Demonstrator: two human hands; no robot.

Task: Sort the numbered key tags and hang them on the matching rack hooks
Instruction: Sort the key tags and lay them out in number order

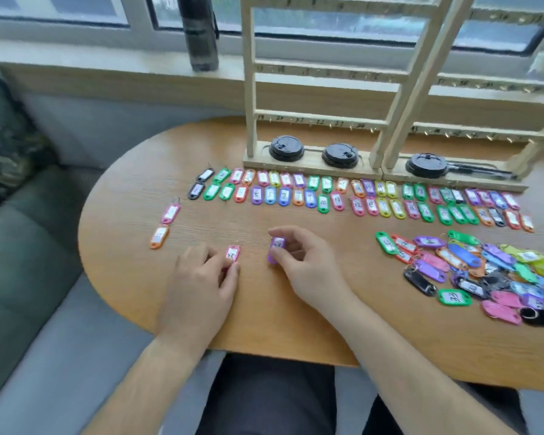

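Well, the wooden rack (pixel 314 122) stands at the far side of the table (pixel 132 183). The shallow tray of its base holds two round black lids (pixel 286 148). A third lid (pixel 426 164) sits in the base of the second rack (pixel 484 130), which stands just to the right of it. Directly in front of the wooden rack, two long rows of key tags (pixel 336 193) lie side by side. To the front right of it, more tags are piled in a loose heap (pixel 484 271).

Well in front of the rack, the left hand (pixel 201 277) pinches a pink tag (pixel 233 253) between thumb and forefinger, low at the table top. Beside it, the right hand (pixel 308 265) grips a purple tag (pixel 277 246) with thumb and curled fingers, its label facing up. Both forearms reach over the near table edge. To the front left of the rack, a stray pink tag (pixel 171 213) and an orange tag (pixel 159 237) lie apart from the rows.
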